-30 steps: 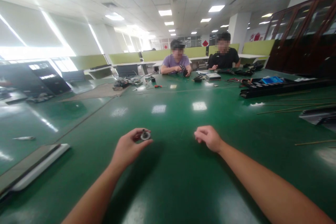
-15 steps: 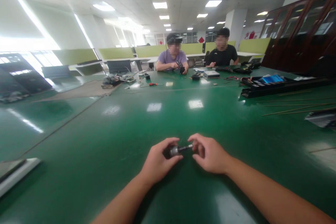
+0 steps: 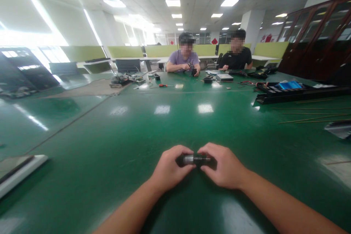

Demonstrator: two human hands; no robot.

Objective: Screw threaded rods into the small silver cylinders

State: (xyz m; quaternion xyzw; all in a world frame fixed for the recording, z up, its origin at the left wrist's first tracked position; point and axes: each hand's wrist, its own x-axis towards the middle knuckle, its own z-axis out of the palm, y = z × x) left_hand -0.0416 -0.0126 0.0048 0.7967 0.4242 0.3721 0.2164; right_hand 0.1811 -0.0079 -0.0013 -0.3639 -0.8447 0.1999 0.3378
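Note:
A small metal cylinder with a dark, thinner ridged shaft [image 3: 188,159] lies crosswise between my two hands, low in the middle of the view. My left hand [image 3: 170,164] is curled around its wider silver end, fingertips above and thumb below. Around the thin end curves my right hand [image 3: 223,164], with the shaft's tip running in between its fingers and thumb. The exact contact inside each hand is partly hidden, and the part's precise kind is unclear. Both hands are just above or resting at the green tabletop [image 3: 142,131].
Two people sit across the table; one handles a dark device [image 3: 193,71]. An orange-handled screwdriver [image 3: 163,85] lies near loose electronic parts [image 3: 120,79]. At right are a long black tray [image 3: 290,95] and thin rods [image 3: 312,119]. A white-edged panel [image 3: 26,175] sits at left.
My right hand has closed in toward my left, now surrounding the thin end it touched at the tip before. The cylinder has turned closer to level. The view has shifted slightly.

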